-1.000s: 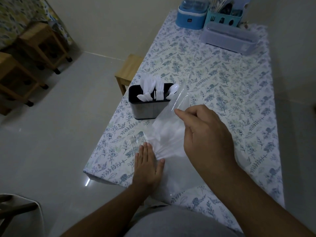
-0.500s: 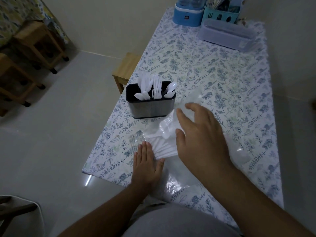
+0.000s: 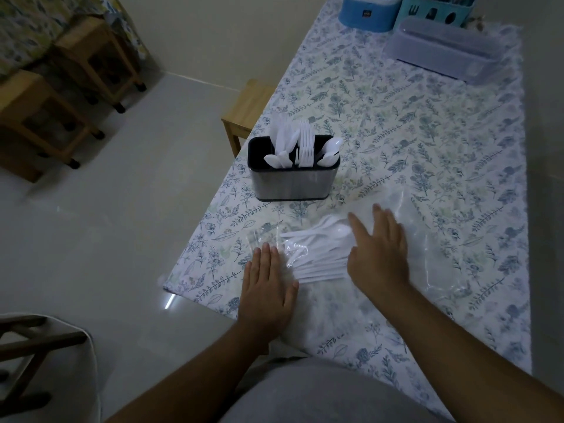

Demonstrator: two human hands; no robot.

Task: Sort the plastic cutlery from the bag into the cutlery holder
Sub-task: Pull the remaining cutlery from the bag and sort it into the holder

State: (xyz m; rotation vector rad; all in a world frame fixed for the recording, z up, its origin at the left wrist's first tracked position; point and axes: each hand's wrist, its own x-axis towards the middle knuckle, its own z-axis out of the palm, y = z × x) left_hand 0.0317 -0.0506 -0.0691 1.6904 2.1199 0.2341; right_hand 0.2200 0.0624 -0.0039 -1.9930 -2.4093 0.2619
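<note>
A clear plastic bag [image 3: 433, 239] lies flat on the floral tablecloth near the front edge. White plastic cutlery [image 3: 317, 251], spoons among it, lies in a bundle inside the bag between my hands. My left hand [image 3: 268, 285] presses flat on the bag's left end, fingers straight. Over the bag's middle my right hand [image 3: 378, 254] is spread with straight fingers, holding nothing. Behind them stands the steel cutlery holder [image 3: 293, 181] with a black rim, holding white knives, forks and spoons in separate compartments.
At the table's far end stand a blue container [image 3: 369, 10], a teal utensil caddy [image 3: 436, 10] and a clear lidded box [image 3: 442, 53]. A wooden stool [image 3: 244, 114] sits beside the table's left edge. More wooden stools [image 3: 45, 117] stand on the floor at left.
My right hand has let go of the bag's lifted upper part and moved down, spreading flat. The bag has dropped onto the table. My left hand has stayed in place.
</note>
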